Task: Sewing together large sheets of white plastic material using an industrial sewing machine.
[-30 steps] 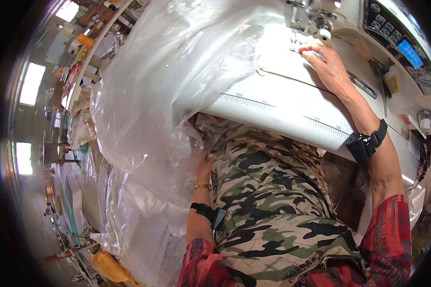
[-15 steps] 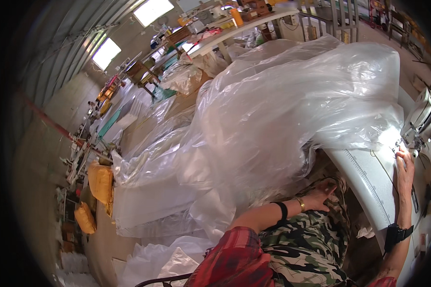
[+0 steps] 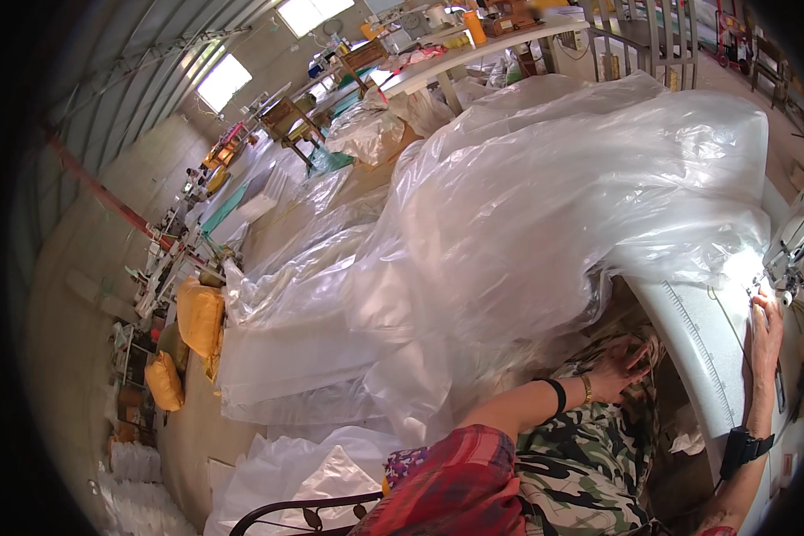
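Observation:
My left hand (image 3: 618, 368) lies on the camouflage cloth (image 3: 567, 447) over my lap, its fingers apart and nothing visible in them. At the right, my right hand (image 3: 765, 330) is up at the needle end of a sewing machine (image 3: 795, 228), on the pale machine table (image 3: 697, 344) with its printed scale. Its fingertips are bent together under the bright lamp; whatever they pinch is too small to make out. A large heap of clear plastic sheeting (image 3: 527, 214) spreads left from the machine and covers the far part of the table.
Behind the sheeting stands a long table (image 3: 473, 55) with an orange bottle (image 3: 474, 27). Yellow bundles (image 3: 200, 314) sit at the left. A dark metal chair frame (image 3: 304, 507) and white plastic (image 3: 330, 473) are close by at the lower left. Metal railings (image 3: 657, 40) rise at the back.
The whole scene has shifted rightward in the picture as my head turned slightly left. My left hand stays on my lap, and my right hand stays by the needle with its fingertips drawn in a little.

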Demonstrator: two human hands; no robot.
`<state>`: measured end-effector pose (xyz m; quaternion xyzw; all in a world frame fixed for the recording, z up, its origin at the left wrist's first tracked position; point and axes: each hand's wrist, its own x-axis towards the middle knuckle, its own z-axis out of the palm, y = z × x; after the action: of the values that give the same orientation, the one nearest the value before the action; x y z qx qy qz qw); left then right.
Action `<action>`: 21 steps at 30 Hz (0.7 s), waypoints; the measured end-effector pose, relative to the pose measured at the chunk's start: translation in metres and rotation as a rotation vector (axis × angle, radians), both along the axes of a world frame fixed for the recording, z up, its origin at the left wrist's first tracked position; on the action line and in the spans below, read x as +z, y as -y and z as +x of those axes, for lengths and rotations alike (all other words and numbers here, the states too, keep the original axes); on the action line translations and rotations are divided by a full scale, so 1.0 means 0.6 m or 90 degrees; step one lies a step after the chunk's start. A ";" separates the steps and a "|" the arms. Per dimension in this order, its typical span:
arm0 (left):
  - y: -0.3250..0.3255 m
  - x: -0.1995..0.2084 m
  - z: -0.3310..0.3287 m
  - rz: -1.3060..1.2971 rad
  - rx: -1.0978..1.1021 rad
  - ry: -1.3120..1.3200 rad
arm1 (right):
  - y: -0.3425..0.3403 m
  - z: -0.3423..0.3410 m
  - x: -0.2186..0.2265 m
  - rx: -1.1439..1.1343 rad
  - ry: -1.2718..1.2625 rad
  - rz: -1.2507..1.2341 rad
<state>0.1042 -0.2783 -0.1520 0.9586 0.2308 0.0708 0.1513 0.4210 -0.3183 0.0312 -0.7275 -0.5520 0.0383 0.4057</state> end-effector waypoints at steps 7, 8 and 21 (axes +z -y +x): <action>-0.008 -0.009 0.009 -0.019 -0.017 0.021 | 0.006 0.005 0.006 -0.020 -0.041 -0.031; -0.007 -0.009 0.005 -0.011 -0.014 0.025 | 0.005 0.004 0.005 -0.015 -0.042 -0.033; -0.014 -0.001 0.002 -0.043 0.001 0.008 | 0.010 0.017 -0.003 -0.032 -0.006 -0.067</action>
<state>0.1053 -0.2698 -0.1526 0.9522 0.2329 0.0693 0.1850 0.4310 -0.3243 0.0293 -0.7614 -0.5287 0.0606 0.3703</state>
